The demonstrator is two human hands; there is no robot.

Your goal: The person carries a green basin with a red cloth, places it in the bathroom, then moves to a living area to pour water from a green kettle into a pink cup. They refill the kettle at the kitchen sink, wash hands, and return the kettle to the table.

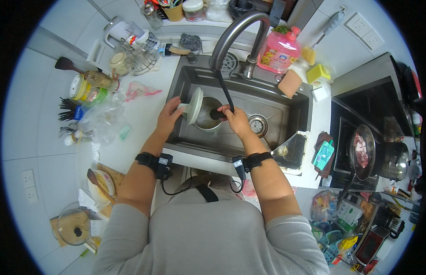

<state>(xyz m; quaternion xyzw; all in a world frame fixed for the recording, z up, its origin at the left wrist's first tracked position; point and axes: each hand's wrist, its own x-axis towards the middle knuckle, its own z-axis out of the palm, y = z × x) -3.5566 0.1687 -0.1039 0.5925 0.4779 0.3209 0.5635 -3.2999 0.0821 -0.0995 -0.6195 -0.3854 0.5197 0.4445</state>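
In the sink basin (278, 106) sits a round metal-lined pot (210, 123) with a pale rim. A white lid-like disc (197, 106) stands tilted at its left side, partly covering the opening. My left hand (170, 115) is at the pale handle on the disc's left, thumb and fingers around it. My right hand (236, 118) grips a black spray head (217, 113), pointed into the pot's opening. From that head a black hose (225, 90) runs up to the curved metal faucet (221, 44). Whether water is flowing cannot be made out.
A drain strainer (258, 125) lies right of the pot. A clear corner strainer (291, 151) sits at the sink's front right corner. Behind the sink stands a pink soap bottle (280, 51). On the right, a frying pan (362, 153) holds raw meat. Plastic bags (104, 118) lie on the left counter.
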